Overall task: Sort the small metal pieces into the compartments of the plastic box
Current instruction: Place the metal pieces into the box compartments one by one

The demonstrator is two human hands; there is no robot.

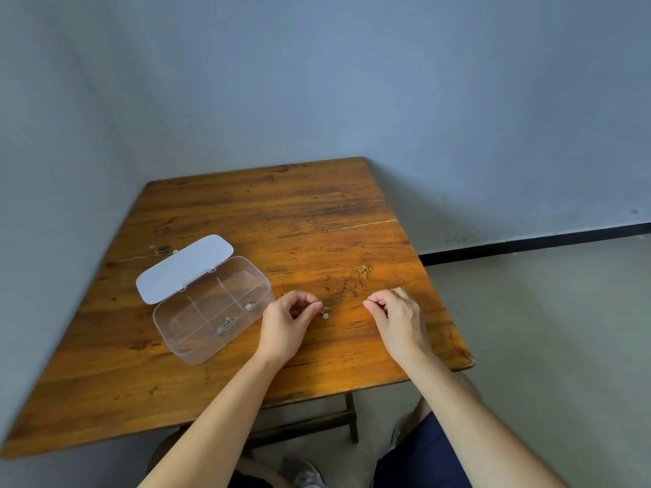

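Only 1 view: a wide-angle camera worn on the person's head, looking forward and steeply down (straight edges bow near the frame's borders) over the wooden table (281,213) toward a corner of the wall (352,82), with both forearms reaching in from below.

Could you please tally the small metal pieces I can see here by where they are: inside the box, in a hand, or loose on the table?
In the plastic box: 2 ()
Held at the left hand: 1 ()
Loose on the table: 1 ()
Total: 4
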